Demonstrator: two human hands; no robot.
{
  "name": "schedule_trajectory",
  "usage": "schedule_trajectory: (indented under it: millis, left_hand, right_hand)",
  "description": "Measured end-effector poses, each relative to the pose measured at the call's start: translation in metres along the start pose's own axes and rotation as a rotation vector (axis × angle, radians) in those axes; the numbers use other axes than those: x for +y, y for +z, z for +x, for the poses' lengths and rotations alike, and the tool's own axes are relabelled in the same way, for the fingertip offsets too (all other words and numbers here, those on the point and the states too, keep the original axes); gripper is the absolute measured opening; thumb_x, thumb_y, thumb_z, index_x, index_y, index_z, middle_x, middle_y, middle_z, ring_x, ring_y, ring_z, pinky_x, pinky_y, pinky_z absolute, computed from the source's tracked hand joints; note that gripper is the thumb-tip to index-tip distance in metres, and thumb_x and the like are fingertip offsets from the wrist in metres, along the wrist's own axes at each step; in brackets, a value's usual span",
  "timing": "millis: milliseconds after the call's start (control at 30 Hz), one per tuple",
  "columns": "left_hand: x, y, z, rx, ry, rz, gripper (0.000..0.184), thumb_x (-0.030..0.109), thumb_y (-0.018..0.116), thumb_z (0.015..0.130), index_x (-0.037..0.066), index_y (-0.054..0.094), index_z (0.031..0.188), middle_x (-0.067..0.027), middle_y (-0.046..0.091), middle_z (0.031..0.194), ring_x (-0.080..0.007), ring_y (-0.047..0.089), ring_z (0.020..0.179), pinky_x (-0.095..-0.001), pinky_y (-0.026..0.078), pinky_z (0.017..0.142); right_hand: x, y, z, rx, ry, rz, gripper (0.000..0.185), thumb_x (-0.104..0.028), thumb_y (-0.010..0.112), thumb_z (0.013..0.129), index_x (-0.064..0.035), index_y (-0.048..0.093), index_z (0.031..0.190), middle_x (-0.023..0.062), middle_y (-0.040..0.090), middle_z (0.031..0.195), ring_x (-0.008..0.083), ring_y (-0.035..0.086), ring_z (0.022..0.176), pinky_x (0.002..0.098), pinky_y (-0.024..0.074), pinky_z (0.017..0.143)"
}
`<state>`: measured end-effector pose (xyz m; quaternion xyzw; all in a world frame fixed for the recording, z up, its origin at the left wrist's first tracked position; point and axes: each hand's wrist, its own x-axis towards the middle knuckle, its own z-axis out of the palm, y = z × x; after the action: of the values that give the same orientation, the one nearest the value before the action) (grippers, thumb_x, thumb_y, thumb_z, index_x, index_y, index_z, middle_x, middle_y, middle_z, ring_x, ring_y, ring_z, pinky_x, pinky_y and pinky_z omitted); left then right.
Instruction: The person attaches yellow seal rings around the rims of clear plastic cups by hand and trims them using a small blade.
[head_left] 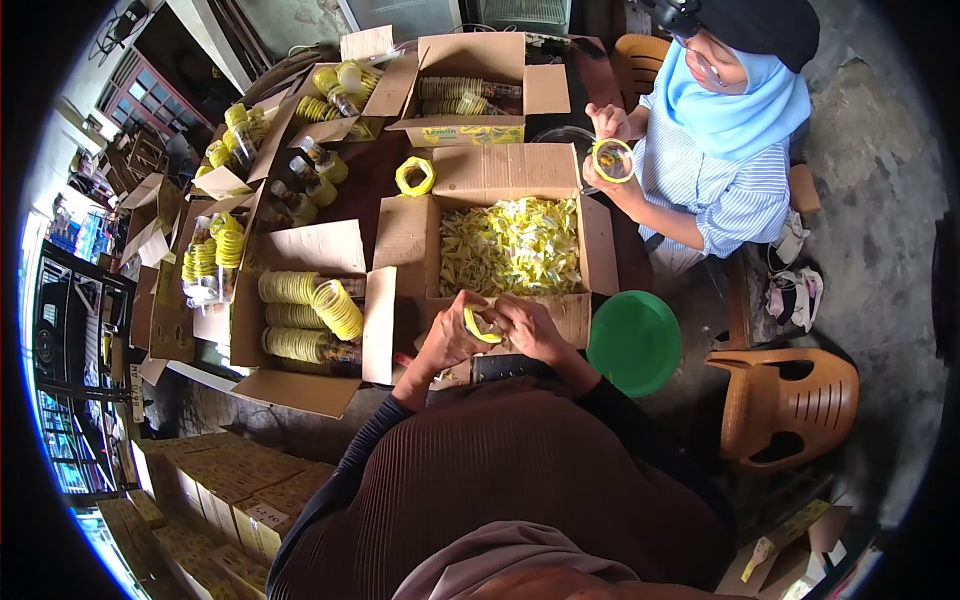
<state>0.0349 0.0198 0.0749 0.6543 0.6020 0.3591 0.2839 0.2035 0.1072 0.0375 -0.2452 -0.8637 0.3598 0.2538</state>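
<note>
At a dark table [368, 188] above grey floor [882, 290], yellow ring [483, 334] in pinch of left hand [452, 333] and right hand [532, 328]

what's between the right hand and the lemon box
In the head view, the open carton of yellow pieces lies between the right hand and the lemon box.

Grey concrete floor [885, 260], worn and stained, along the right side. Orange-brown plastic chair [760, 405] at right; second plastic chair [640, 42] at top, partly hidden. Counter [380, 158] has dark reddish top. Upper left: whitish wall [90, 72], barred window [150, 92] in reddish frame. Strong daylight along left edge, room dimmer. Outer edges curved, black.
</note>
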Motion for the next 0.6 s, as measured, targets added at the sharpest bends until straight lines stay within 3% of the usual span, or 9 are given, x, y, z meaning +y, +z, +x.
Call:
schedule_trajectory:
  millis: [67,100,133,200,300,400,600]
  left_hand:
    - [-0.005,0.003,-0.001,0.061,0.018,-0.123,0.062,0.017,0.084,0.064,0.002,0.048,0.112,-0.0119,0.063,0.096,-0.0269,0.066,0.088,-0.0336,0.052,0.077]
    - [-0.011,0.004,-0.001,0.073,0.043,-0.168,0.060,0.018,0.085,0.065,0.002,0.049,0.110,-0.0093,0.063,0.093,-0.0195,0.065,0.086,-0.0307,0.052,0.075]
    - [-0.016,0.006,-0.002,0.074,0.045,-0.166,0.060,0.018,0.085,0.065,0.002,0.049,0.110,-0.0093,0.063,0.093,-0.0195,0.065,0.086,-0.0307,0.052,0.075]
    - [-0.021,0.009,-0.005,0.002,-0.164,-0.637,0.060,0.020,0.085,0.067,0.003,0.048,0.111,-0.0069,0.064,0.094,-0.0145,0.063,0.088,-0.0283,0.052,0.075]
    - [-0.016,0.003,-0.005,-0.055,-0.208,-0.868,0.059,0.018,0.084,0.069,0.004,0.048,0.113,-0.0058,0.064,0.096,-0.0116,0.061,0.088,-0.0273,0.052,0.076]
    - [-0.004,0.004,-0.004,-0.004,-0.226,-0.924,0.058,0.017,0.083,0.070,0.003,0.047,0.114,-0.0068,0.064,0.097,-0.0126,0.061,0.089,-0.0282,0.052,0.077]
    - [-0.002,0.013,-0.007,0.090,-0.278,-0.929,0.055,0.013,0.081,0.071,0.002,0.047,0.113,-0.0065,0.062,0.098,-0.0127,0.060,0.089,-0.0282,0.051,0.078]
  right_hand:
    - [0.001,-0.001,-0.002,-0.018,-0.015,0.035,0.012,-0.014,0.056,0.091,-0.0015,0.056,0.092,0.0142,0.057,0.080,0.0363,0.059,0.075,0.0422,0.0463,0.063]
    - [-0.002,0.001,-0.002,0.056,-0.035,0.060,0.011,-0.011,0.057,0.091,-0.0002,0.055,0.092,0.0147,0.057,0.080,0.0362,0.059,0.075,0.0412,0.0462,0.063]
    - [-0.004,0.002,-0.002,0.129,-0.055,0.085,0.009,-0.008,0.058,0.090,0.0011,0.055,0.091,0.0153,0.056,0.080,0.0360,0.059,0.075,0.0402,0.0462,0.064]
    - [-0.004,0.004,-0.002,0.168,-0.058,0.131,0.009,-0.006,0.058,0.090,0.0021,0.054,0.091,0.0158,0.056,0.080,0.0354,0.058,0.075,0.0392,0.0458,0.064]
    - [-0.001,0.008,-0.003,0.202,-0.028,0.257,0.009,-0.004,0.058,0.090,0.0031,0.053,0.090,0.0164,0.054,0.079,0.0344,0.057,0.073,0.0377,0.0449,0.063]
    - [0.004,0.013,-0.002,0.285,-0.068,0.392,0.011,-0.004,0.057,0.091,0.0033,0.051,0.087,0.0162,0.050,0.076,0.0338,0.054,0.069,0.0364,0.0436,0.062]
    - [-0.018,-0.003,-0.002,0.296,-0.041,0.036,0.012,-0.004,0.058,0.089,0.0009,0.049,0.082,0.0165,0.052,0.076,0.0354,0.055,0.071,0.0402,0.0440,0.062]
